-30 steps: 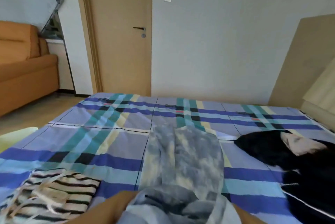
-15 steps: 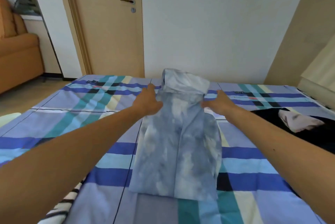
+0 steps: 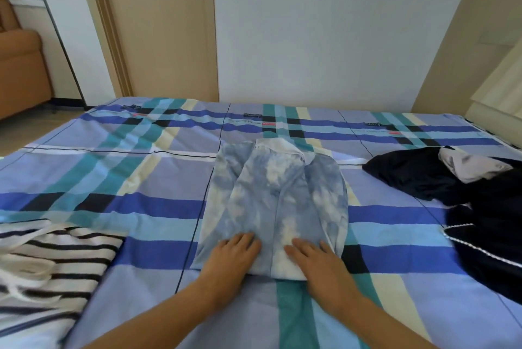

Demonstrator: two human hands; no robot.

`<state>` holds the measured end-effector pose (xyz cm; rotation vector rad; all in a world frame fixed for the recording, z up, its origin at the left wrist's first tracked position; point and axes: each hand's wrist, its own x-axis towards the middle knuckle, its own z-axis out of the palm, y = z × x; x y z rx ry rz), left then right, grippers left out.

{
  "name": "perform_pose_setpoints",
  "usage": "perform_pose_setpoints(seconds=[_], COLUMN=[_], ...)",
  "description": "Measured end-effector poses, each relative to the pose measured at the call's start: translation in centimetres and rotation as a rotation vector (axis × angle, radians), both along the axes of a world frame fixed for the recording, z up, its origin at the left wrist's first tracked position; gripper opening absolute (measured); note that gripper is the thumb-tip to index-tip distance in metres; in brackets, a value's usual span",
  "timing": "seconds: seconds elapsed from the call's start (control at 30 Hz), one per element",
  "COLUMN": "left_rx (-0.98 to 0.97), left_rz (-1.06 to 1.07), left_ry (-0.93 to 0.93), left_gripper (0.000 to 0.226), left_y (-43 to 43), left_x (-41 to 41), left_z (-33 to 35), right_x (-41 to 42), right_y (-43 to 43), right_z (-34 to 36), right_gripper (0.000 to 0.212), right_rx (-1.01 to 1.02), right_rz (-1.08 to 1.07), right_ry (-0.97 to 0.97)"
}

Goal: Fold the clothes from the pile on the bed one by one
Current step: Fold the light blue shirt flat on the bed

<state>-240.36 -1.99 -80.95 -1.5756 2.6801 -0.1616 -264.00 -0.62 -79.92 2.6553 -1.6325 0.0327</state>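
A blue and white tie-dye garment (image 3: 278, 196) lies folded into a long narrow shape in the middle of the bed (image 3: 141, 179), its pale collar end pointing away from me. My left hand (image 3: 230, 256) lies flat on its near left corner with straight fingers. My right hand (image 3: 317, 261) presses flat on the near right corner in the same way. Neither hand grips the cloth.
A black and white striped garment (image 3: 48, 261) lies at the near left of the plaid sheet. A pile of dark clothes (image 3: 463, 207) with a pale piece on top sits at the right. A door and wall stand beyond the far edge.
Both hands have slid from the far collar end of the tie-dye garment back to its near edge, flat on the cloth. Earlier the garment was bunched near me; it now lies flat.
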Motion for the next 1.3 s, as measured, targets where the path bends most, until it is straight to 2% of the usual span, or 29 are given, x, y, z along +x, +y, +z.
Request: perform_pose_setpoints(seconds=[0.1, 0.17, 0.27, 0.33, 0.4, 0.47, 0.53, 0.6, 0.7, 0.77, 0.83, 0.9, 1.0, 1.07, 1.1, 1.17, 1.23, 1.3], left_rx=[-0.086, -0.065, 0.016, 0.146, 0.333, 0.493, 0.656, 0.810, 0.922, 0.852, 0.684, 0.414, -0.036, -0.248, -0.267, -0.138, 0.084, 0.228], left_rz=[0.061, 0.118, 0.130, 0.085, 0.020, -0.046, -0.098, -0.139, -0.253, -0.246, -0.183, -0.097, 0.137, 0.190, 0.156, 0.051, 0.033, 0.075], left_ry=[-0.052, -0.056, -0.033, 0.027, 0.068, 0.062, 0.014, -0.042, 0.050, 0.172, 0.261, 0.320, 0.402, 0.423, 0.434, 0.457, 0.428, 0.349], left_gripper=[0.056, 0.036, 0.031, 0.022, 0.012, 0.013, 0.022, 0.022, 0.018, 0.025, 0.024, 0.021, 0.038, 0.049, 0.051, 0.055, 0.077, 0.094], left_y=[-0.4, 0.0, 0.3, 0.9, 2.0, 3.7, 5.4, 6.8, 7.7, 6.9, 4.7, 2.0, -0.9, -1.3, -1.4, -0.7, 0.4, 1.0], left_x=[-0.2, -0.5, -0.2, 0.2, 0.8, 1.0, 0.7, 0.5, 0.9, 1.4, 1.7, 1.4, -0.4, -1.6, -1.9, -2.1, -1.7, -1.1], left_z=[1.4, 3.4, 5.3, 7.2, 8.8, 10.7, 13.2, 15.5, 18.6, 19.8, 19.7, 18.7, 17.2, 15.8, 14.6, 11.2, 7.2, 3.3], right_x=[0.1, 0.0, -0.3, -0.7, -1.4, -1.9, -1.9, -1.9, -2.9, -4.1, -5.1, -5.0, -3.9, -3.3, -2.9, -2.0, -0.8, 0.2], right_y=[0.3, 0.2, 0.9, 1.6, 2.9, 4.7, 6.5, 8.1, 9.0, 8.2, 5.6, 2.6, -0.7, -1.6, -1.6, -1.1, -0.1, 0.7], right_z=[0.4, 1.7, 4.5, 6.3, 7.9, 9.8, 11.9, 14.5, 18.0, 18.8, 18.3, 16.6, 13.9, 11.8, 10.8, 9.0, 6.6, 3.6], right_gripper=[0.064, 0.060, 0.038, 0.026, 0.032, 0.039, 0.036, 0.032, 0.029, 0.017, 0.013, 0.006, 0.018, 0.042, 0.055, 0.068, 0.071, 0.085], right_rx=[-0.120, -0.089, 0.133, 0.238, 0.374, 0.504, 0.637, 0.789, 0.952, 0.881, 0.589, 0.236, -0.205, -0.375, -0.413, -0.371, -0.202, 0.023], right_rz=[-0.041, -0.057, -0.046, -0.012, 0.040, 0.088, 0.145, 0.194, 0.229, 0.219, 0.166, 0.089, -0.135, -0.276, -0.294, -0.237, -0.108, -0.055], right_ry=[-0.070, -0.140, -0.104, -0.101, -0.126, -0.115, -0.123, -0.157, -0.241, -0.324, -0.389, -0.517, -0.731, -0.707, -0.662, -0.606, -0.539, -0.424])
